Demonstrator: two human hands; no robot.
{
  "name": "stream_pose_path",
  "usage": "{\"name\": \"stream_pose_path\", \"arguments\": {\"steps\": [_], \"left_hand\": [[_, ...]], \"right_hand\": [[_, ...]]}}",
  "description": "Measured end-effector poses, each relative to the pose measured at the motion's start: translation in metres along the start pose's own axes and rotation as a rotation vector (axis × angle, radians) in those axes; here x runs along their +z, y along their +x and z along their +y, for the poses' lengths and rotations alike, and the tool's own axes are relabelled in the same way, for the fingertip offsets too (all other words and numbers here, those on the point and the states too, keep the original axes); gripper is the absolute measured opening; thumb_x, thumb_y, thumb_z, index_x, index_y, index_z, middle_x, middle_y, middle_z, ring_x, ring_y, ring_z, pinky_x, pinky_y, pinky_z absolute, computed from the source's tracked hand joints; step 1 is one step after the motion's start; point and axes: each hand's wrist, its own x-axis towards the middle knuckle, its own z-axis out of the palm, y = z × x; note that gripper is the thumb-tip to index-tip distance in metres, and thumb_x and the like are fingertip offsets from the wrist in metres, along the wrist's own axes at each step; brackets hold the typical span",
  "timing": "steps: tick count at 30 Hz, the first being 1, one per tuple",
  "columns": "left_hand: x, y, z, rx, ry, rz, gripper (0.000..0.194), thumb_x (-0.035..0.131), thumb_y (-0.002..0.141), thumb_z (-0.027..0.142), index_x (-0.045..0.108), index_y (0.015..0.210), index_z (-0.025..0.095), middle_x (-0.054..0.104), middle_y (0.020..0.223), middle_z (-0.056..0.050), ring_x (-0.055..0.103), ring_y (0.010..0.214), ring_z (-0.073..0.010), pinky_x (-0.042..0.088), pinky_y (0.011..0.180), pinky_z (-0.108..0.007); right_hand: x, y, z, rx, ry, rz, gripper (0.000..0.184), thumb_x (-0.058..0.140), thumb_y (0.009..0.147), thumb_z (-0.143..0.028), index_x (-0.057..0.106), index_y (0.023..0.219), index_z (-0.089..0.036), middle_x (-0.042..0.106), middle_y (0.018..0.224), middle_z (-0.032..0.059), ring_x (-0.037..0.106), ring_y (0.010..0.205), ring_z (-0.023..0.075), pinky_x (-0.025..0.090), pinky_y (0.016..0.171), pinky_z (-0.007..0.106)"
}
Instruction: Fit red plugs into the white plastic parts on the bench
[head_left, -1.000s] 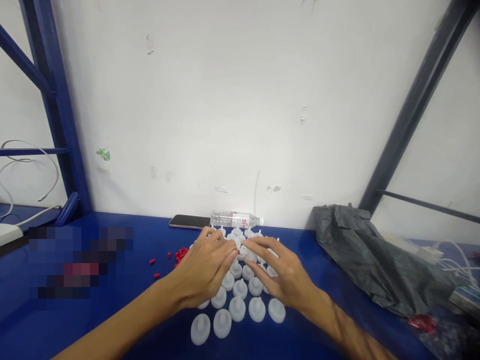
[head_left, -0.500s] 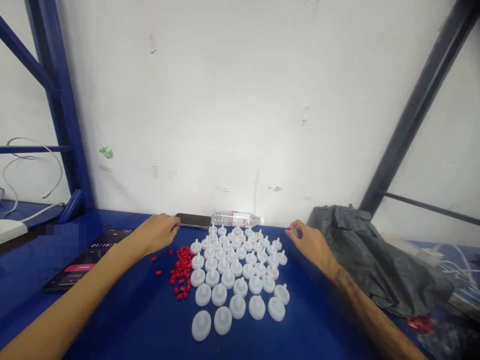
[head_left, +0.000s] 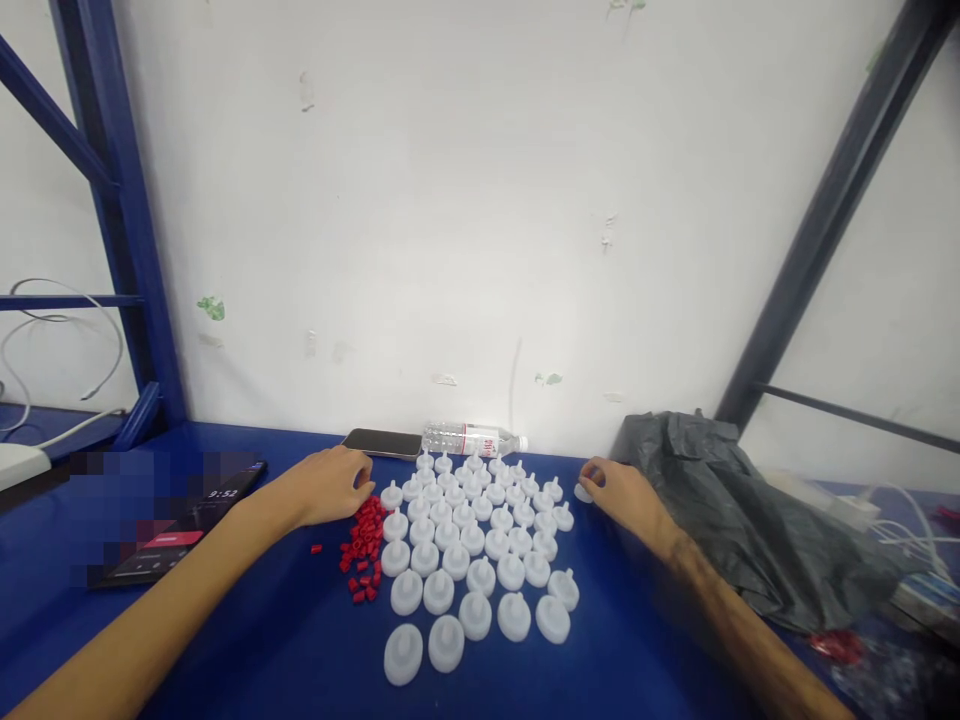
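Note:
Many round white plastic caps with narrow spouts [head_left: 455, 560] stand spout-up in a close group on the blue table. Along their left side lies a pile of small red caps [head_left: 365, 535]. My left hand [head_left: 334, 487] is over the upper left edge of this pile, fingers curled and thumb toward the fingertips; whatever is between them is hidden. To the right of the group, my right hand [head_left: 622, 495] pinches a white spouted cap [head_left: 583, 493] low at the table surface. The fingers cover that cap's top.
At the wall lie a dark phone [head_left: 382, 443] and a clear water bottle [head_left: 476, 440] on its side. A larger phone with a lit screen [head_left: 180, 535] is near my left forearm. A black plastic bag [head_left: 750, 520] lies right of my right arm.
My left hand has moved right and down to the red pile. My right hand has lowered slightly with the white cap; the red bit seen at its fingertips is now out of sight.

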Motion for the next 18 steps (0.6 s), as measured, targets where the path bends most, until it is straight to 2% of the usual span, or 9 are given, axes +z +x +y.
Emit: {"name": "stream_pose_path", "arguments": {"steps": [4,7,12,18], "left_hand": [[-0.005,0.000,0.007,-0.012,0.035,-0.076,0.021,0.071,0.104,0.025,0.079,0.085,0.027,0.090,0.092,-0.010,0.087,0.091,-0.0367,0.060,0.084,-0.039],[-0.008,0.004,0.010,-0.022,0.060,-0.167,0.019,0.075,0.105,0.028,0.084,0.088,0.026,0.095,0.099,-0.013,0.090,0.097,-0.0390,0.061,0.086,-0.040],[-0.002,0.007,0.010,-0.036,0.096,-0.213,0.017,0.074,0.107,0.026,0.089,0.098,0.024,0.097,0.105,-0.014,0.092,0.103,-0.0394,0.060,0.089,-0.040],[0.009,0.005,0.005,-0.010,0.090,-0.153,0.021,0.071,0.105,0.014,0.086,0.093,0.024,0.092,0.096,-0.009,0.086,0.092,-0.0343,0.048,0.079,-0.035]], "right_hand": [[-0.001,0.003,-0.009,-0.110,0.051,-0.038,0.021,0.075,0.112,-0.030,0.095,0.108,-0.026,0.099,0.114,0.0165,0.095,0.110,0.0369,0.072,0.101,0.046],[0.002,0.004,-0.016,-0.155,0.075,-0.118,0.017,0.081,0.107,-0.037,0.097,0.111,-0.030,0.101,0.123,0.0133,0.094,0.125,0.0425,0.072,0.116,0.052],[0.002,0.000,-0.023,-0.161,0.080,-0.207,0.019,0.079,0.110,-0.038,0.096,0.112,-0.031,0.101,0.120,0.0119,0.091,0.127,0.0419,0.069,0.120,0.053],[0.005,0.000,-0.028,-0.151,0.100,-0.199,0.015,0.080,0.110,-0.039,0.092,0.109,-0.030,0.100,0.112,0.0086,0.093,0.120,0.0383,0.071,0.119,0.055]]}}
